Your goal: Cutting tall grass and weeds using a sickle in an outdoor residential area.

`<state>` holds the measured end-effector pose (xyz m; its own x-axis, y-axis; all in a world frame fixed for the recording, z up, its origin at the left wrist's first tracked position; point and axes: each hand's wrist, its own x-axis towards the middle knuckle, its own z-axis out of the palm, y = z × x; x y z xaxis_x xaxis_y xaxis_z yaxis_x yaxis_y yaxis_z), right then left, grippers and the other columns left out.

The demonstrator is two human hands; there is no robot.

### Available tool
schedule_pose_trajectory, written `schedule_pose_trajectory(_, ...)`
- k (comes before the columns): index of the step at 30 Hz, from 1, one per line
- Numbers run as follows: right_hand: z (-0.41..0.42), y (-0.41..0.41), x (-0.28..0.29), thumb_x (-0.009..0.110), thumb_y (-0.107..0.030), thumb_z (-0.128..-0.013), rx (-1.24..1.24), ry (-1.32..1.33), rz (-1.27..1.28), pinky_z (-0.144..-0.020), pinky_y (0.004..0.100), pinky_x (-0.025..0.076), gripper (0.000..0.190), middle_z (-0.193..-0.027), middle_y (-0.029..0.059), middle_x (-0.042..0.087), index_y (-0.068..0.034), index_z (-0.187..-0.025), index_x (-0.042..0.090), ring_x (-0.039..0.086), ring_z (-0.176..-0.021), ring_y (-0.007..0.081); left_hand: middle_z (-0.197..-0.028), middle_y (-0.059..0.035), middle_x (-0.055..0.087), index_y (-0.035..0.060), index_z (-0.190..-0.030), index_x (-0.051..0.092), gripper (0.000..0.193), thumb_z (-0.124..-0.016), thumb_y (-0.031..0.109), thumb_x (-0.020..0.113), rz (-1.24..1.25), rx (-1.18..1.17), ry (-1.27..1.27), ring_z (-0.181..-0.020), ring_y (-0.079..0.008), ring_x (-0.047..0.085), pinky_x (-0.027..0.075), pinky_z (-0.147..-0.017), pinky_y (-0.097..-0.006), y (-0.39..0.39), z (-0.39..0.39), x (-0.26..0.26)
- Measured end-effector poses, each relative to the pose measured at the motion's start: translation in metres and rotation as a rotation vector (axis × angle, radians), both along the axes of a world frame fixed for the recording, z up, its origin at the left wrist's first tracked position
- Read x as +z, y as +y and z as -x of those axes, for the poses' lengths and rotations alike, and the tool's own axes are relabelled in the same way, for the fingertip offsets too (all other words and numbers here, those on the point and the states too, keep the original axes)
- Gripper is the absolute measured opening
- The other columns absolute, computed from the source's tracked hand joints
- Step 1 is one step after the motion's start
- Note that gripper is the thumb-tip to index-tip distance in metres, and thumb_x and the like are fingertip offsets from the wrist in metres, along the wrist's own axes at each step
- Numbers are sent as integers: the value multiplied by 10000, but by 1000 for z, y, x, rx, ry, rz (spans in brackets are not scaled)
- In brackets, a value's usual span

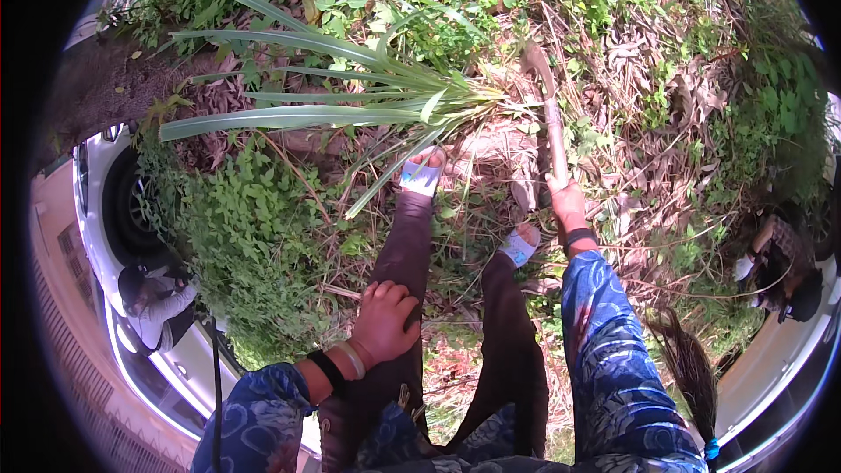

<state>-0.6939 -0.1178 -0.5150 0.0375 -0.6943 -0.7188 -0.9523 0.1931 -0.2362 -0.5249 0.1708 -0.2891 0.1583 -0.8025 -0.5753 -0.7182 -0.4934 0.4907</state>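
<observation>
My right hand [566, 200] is closed round the lower end of a billhook-like tool [554, 118] with a long, pale handle. Its brown hooked head rests low among dry litter, just right of the base of a grass clump [368, 95]. Long, strap-shaped green leaves fan out leftward from that clump, some with cut-looking ends. My left hand [387, 325] lies on my left trouser leg [402, 243], holding nothing. One sandalled foot [421, 171] stands beneath the lowest leaves; the other sandalled foot [520, 246] is nearer to me, left of my right hand.
A log-like piece [499, 144] lies beside the clump's base. Leafy weeds [250, 210] grow at left, dry leaves [696, 95] cover ground at right. A white car [98, 164] and a person [154, 318] are at left; another person [778, 266] and a pale car [755, 381] at right.
</observation>
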Motion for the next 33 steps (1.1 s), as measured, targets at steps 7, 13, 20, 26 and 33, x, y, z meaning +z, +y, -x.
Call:
schedule_pose_trajectory(7,-28,-20,77,621,-394,-848,-245,-515,-46,-456,247,367,347,-593,-22,504,-53,-790,589,463,-499,67,-1010,-121,513,68,-967,593,354,-650,211,661,25,12,9,-1031,-329,454,343,-928,-477,7,-2,-3)
schedule_pose_trajectory(13,-81,-73,181,506,-451,-902,-360,-1151,275,-463,227,406,402,-634,28,493,-52,-902,454,489,-528,98,-1004,-122,513,67,-948,595,342,-638,193,670,-2,14,51,-1013,-330,455,346,-918,-479,4,-5,-3)
schedule_pose_trajectory(20,-40,1,22,584,-447,-855,105,-327,297,-638,338,478,548,-752,115,616,40,-1101,545,605,-676,209,-999,-125,517,60,-943,595,346,-631,188,674,15,31,32,-1005,-331,458,352,-906,-474,5,-11,-2)
schedule_pose_trajectory(26,-27,-12,21,580,-499,-837,-157,-342,-107,-433,298,427,483,-541,50,544,-29,-725,570,544,-447,160,-1000,-124,522,61,-943,601,346,-635,203,669,7,1,53,-1003,-328,463,352,-916,-469,1,-18,0)
schedule_pose_trajectory(33,-74,-78,207,439,-518,-911,-290,-1085,254,-426,233,409,474,-582,34,482,-48,-857,463,488,-466,114,-990,-121,527,62,-936,604,337,-635,204,661,11,-22,40,-1007,-325,468,339,-937,-482,-4,-13,4)
